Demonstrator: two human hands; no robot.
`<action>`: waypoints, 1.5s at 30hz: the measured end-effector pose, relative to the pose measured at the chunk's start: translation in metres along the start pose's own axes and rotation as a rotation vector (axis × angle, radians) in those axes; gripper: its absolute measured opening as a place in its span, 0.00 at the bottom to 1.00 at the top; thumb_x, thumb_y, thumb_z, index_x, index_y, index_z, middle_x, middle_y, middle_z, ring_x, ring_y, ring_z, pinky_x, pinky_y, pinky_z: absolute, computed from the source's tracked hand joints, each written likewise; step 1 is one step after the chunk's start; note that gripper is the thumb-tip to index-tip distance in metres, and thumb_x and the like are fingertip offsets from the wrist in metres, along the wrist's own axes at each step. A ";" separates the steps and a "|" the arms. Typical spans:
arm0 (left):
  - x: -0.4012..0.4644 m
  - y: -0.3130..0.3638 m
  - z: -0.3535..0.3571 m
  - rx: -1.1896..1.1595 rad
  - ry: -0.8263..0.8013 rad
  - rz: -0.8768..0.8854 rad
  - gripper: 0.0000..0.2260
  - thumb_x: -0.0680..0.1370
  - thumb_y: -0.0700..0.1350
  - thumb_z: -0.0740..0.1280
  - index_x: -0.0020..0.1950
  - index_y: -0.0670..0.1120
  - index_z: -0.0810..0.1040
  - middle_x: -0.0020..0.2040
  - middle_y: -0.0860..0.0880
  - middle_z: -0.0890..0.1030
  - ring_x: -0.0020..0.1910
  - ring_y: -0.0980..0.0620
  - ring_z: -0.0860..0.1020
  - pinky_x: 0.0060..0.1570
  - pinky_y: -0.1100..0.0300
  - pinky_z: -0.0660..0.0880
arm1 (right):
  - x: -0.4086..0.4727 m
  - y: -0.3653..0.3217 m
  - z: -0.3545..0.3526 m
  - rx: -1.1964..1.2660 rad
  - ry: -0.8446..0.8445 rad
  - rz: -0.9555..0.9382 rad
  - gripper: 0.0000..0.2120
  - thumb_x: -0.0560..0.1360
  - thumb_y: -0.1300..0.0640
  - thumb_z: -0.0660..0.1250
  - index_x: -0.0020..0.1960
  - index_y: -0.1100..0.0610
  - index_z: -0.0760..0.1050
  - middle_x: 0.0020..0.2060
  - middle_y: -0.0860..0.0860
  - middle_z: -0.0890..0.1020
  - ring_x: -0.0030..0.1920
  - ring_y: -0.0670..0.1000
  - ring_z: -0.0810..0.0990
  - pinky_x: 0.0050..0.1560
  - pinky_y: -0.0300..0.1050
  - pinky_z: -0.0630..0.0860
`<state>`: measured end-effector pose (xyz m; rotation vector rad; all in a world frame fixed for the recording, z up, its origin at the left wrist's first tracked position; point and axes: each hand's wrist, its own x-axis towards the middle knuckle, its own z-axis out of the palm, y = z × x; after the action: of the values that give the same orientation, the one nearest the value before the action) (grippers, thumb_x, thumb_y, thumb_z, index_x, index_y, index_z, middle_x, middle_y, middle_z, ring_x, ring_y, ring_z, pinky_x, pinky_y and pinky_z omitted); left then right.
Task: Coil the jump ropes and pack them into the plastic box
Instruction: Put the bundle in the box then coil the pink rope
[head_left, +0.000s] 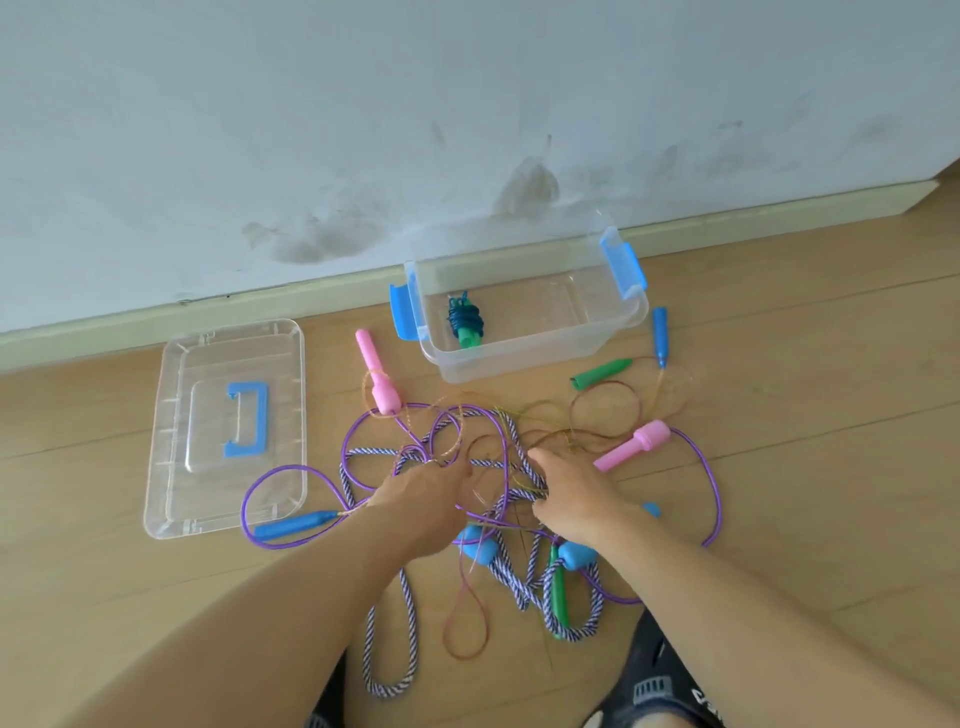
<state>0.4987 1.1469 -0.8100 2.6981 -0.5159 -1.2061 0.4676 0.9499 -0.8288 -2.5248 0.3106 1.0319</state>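
1. The wooden floor (779, 493) carried everything, with the wall's skirting board (156, 325) along its far edge.
2. The clear lid (182, 493) with its blue handle lay flat toward the floor's left side, off the box.
3. The clear plastic box (540, 358) stood open against the skirting board; one coiled dark rope with a green handle (466, 322) already lay inside, so packing looked barely begun.
4. The tangle of loose ropes spread across the middle of the floor: a striped braided rope (410, 623), a purple rope (260, 488) with pink handles, and thin cords running to blue and green handles. All remained uncoiled.
5. The left hand (426, 493) and right hand (566, 493) reached into the tangle's centre, fingers among the strands; I could not tell whether either had closed on a rope.
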 end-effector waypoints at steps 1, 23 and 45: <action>0.004 0.000 0.004 -0.010 -0.025 -0.011 0.23 0.80 0.48 0.61 0.75 0.56 0.63 0.68 0.48 0.74 0.64 0.44 0.74 0.59 0.49 0.75 | 0.002 -0.001 0.004 0.009 -0.042 0.002 0.32 0.75 0.56 0.64 0.76 0.42 0.59 0.73 0.47 0.68 0.69 0.55 0.71 0.64 0.57 0.73; -0.017 0.030 -0.036 -0.465 0.213 0.164 0.05 0.73 0.40 0.65 0.44 0.48 0.71 0.41 0.48 0.80 0.42 0.46 0.79 0.36 0.65 0.71 | -0.037 -0.020 -0.059 0.108 -0.090 -0.012 0.27 0.72 0.57 0.66 0.70 0.50 0.66 0.41 0.50 0.80 0.36 0.50 0.80 0.43 0.46 0.78; -0.243 0.075 -0.217 -0.465 0.654 0.496 0.15 0.72 0.35 0.64 0.56 0.49 0.75 0.34 0.51 0.73 0.33 0.54 0.71 0.41 0.56 0.72 | -0.214 -0.110 -0.190 0.131 0.088 -0.347 0.43 0.60 0.45 0.81 0.68 0.59 0.67 0.62 0.58 0.77 0.57 0.49 0.75 0.64 0.53 0.73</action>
<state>0.4908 1.1629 -0.4760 2.1834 -0.6409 -0.2421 0.4731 0.9779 -0.5234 -2.3972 -0.0371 0.7423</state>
